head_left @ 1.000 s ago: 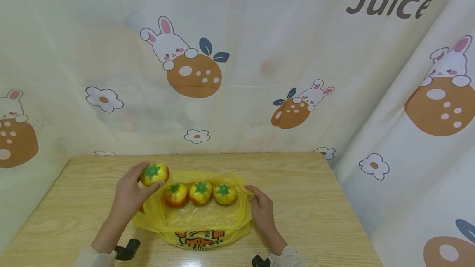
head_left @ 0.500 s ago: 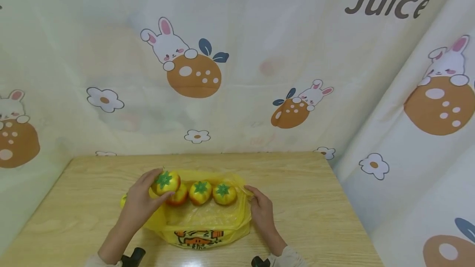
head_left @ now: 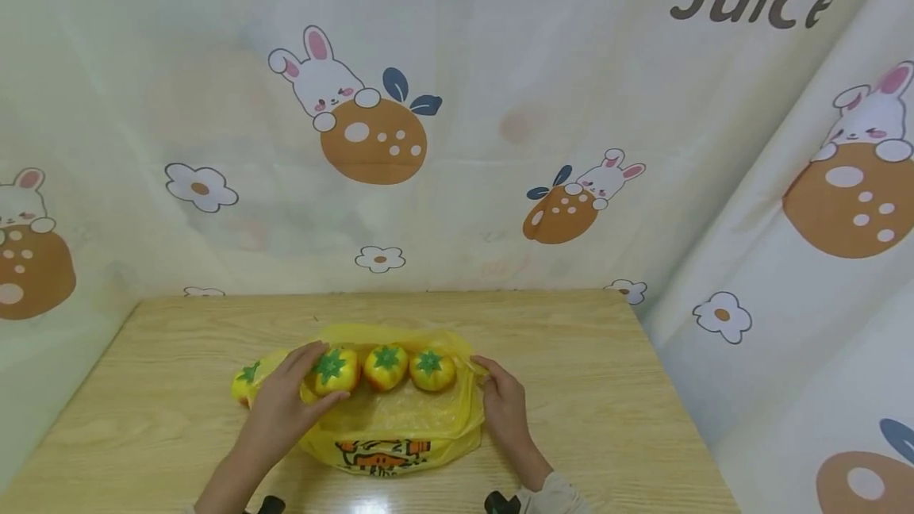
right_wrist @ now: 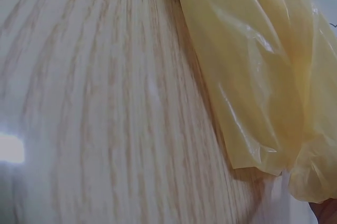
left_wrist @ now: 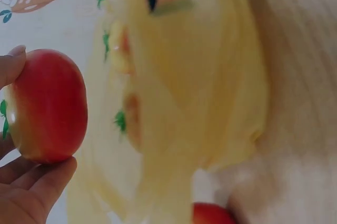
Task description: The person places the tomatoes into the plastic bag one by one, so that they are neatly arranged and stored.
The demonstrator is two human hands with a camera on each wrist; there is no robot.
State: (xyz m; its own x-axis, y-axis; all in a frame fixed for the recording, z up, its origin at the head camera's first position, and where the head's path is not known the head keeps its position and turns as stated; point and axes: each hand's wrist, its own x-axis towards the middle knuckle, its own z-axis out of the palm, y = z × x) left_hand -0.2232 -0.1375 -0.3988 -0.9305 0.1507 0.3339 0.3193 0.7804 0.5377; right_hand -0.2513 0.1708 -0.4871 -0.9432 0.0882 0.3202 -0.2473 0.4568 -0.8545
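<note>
In the head view my left hand point(head_left: 278, 407) grips a yellow-red toy tomato point(head_left: 339, 377) with a green leafy top, fingers and thumb round its sides. It is over the left part of an opened yellow plastic bag point(head_left: 400, 419). To its right, a middle toy tomato point(head_left: 386, 371) and a right toy tomato point(head_left: 432, 373) sit in a row inside the bag. My right hand point(head_left: 508, 415) pinches the bag's right edge. The left wrist view shows the red underside of the held tomato point(left_wrist: 52, 105); the right wrist view shows mostly the bag point(right_wrist: 247, 76).
Another toy tomato point(head_left: 241, 384) lies on the wooden table point(head_left: 593, 387) left of the bag, partly hidden by the bag and left hand. Behind the table hangs a pale curtain point(head_left: 471, 101) with rabbit prints. The bag's front carries an orange and black print.
My left hand has carried its tomato right and down over the bag's left part, now in line with the others. The tomato outside at left has come into view. My right hand stays put.
</note>
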